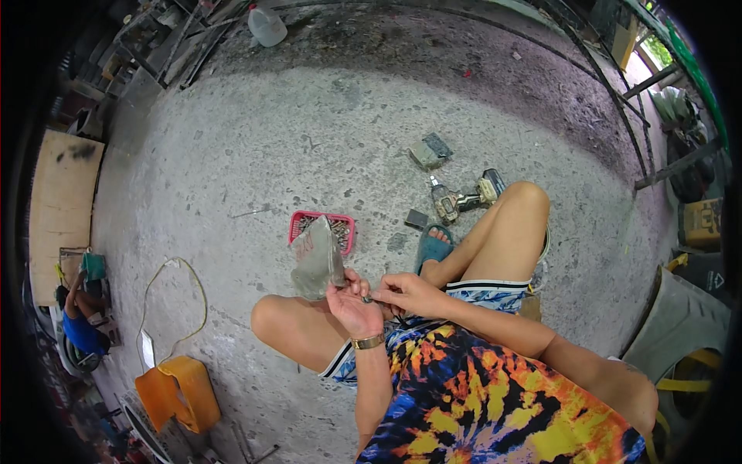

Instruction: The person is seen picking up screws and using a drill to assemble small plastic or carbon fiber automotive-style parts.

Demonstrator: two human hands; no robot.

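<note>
My left hand (355,308) is turned palm up, its fingers curled at the lower edge of a grey, flat-sided piece (315,267) with red marks. That piece stands tilted above my left knee and partly covers a pink plastic basket (294,225) of small metal parts (341,233). My right hand (411,295) is closed in a pinch, its fingertips meeting the left palm. Between them is a small dark piece (367,299), too small to name. Beyond my right foot lies a cordless impact driver (457,203) on the concrete floor.
A small dark block (416,219) and a grey-green block (430,151) lie near the driver. At left are a yellow cord (202,290), a cut orange container (193,394) and another person (83,329). A clear jug (267,28) stands far off; a grey plastic chair (680,325) is at right.
</note>
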